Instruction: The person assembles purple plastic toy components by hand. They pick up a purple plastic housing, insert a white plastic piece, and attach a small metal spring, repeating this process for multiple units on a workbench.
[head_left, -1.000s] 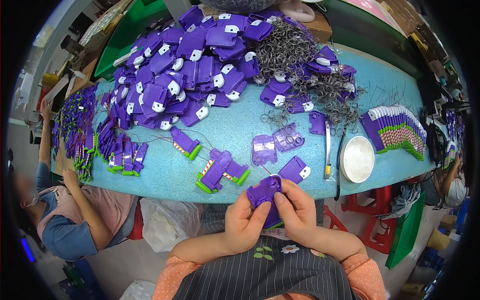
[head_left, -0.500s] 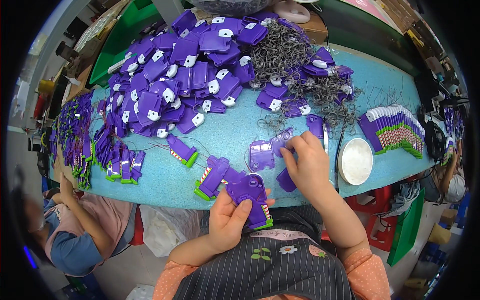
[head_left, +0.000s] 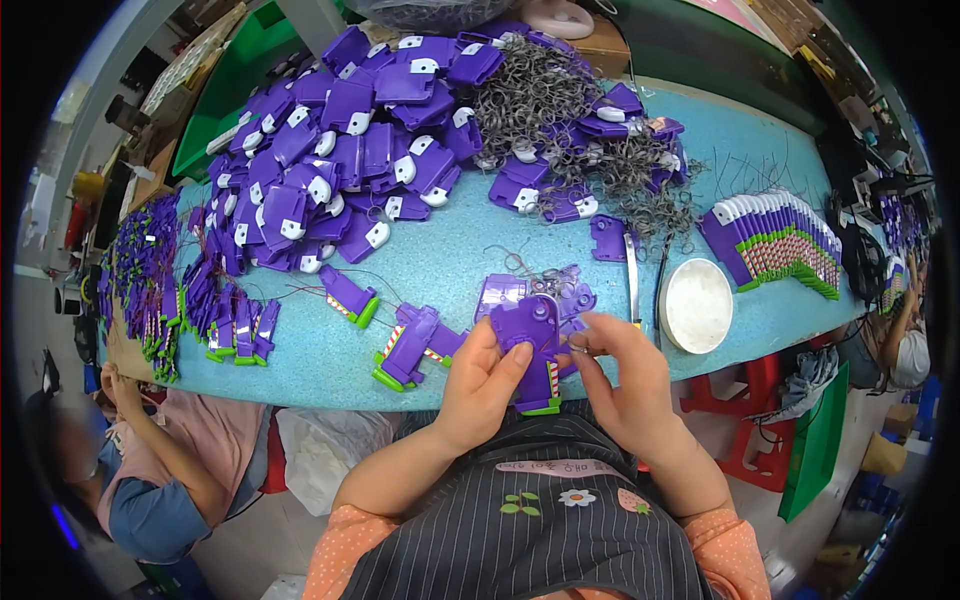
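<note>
My left hand [head_left: 482,388] grips a purple plastic housing [head_left: 522,325] with a white rounded tip, a red-and-white striped side and a green end; the thumb presses on its face. Close by its right edge, my right hand [head_left: 632,378] has thumb and fingertips drawn together in a pinch. A tiny greyish bit shows at these fingertips, too small to make out. Just beyond the hands lie a loose purple shell [head_left: 502,292] and a clear-looking purple part [head_left: 572,290]. Left of my left hand rests a purple assembly [head_left: 410,345] with green and striped trim.
A heap of purple shells [head_left: 375,150] and a tangle of grey wire rings [head_left: 535,100] cover the back. A knife-like tool [head_left: 632,280] and white round dish [head_left: 697,307] lie right, near stacked housings [head_left: 775,240]. A co-worker's arm [head_left: 165,440] is at left.
My right hand has come from over the loose purple parts down toward the housing. My left hand has raised the housing slightly away from me. The whole view has shifted a little.
</note>
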